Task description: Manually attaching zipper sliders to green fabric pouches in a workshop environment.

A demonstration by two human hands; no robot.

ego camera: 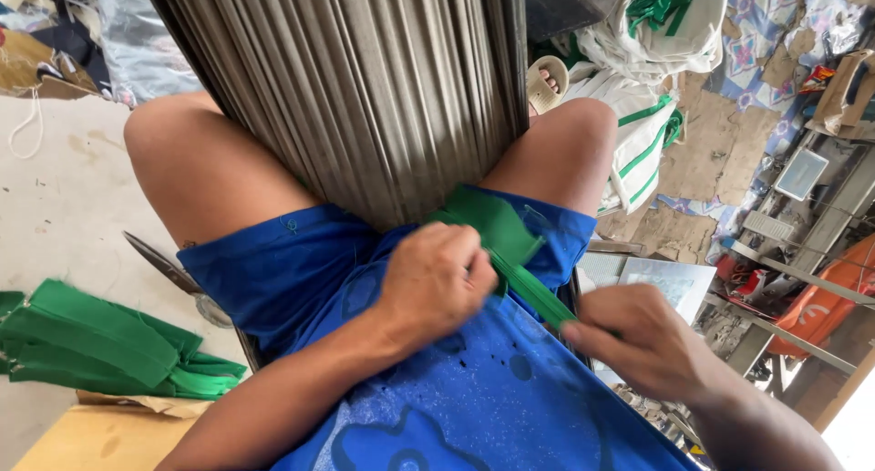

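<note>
A pale concrete floor [64, 216] lay to the left of your hands, and patterned mats with cardboard covered the ground to the right. You sat in blue shorts [292, 261], with a ribbed grey panel [365, 88] rising between your knees just above your hands.

Your left hand [436, 279] was curled shut, its fingers pinching the green fabric strip [524, 284] where it widened into a folded green piece against the panel's foot. Your right hand [647, 343] sat just beside it to the right, thumb and fingers pressed together on the strip's other end, so the strip ran taut across your lap between the 2 hands.

Well to the left of your left hand, a pile of folded green fabric [100, 348] rested on the floor above a cardboard box edge [100, 434]. Beyond your right knee, white sacks with green trim [638, 143] lay heaped; what was in them could not be told. Far right of your right hand stood an orange container [825, 307] among cluttered metal parts.
</note>
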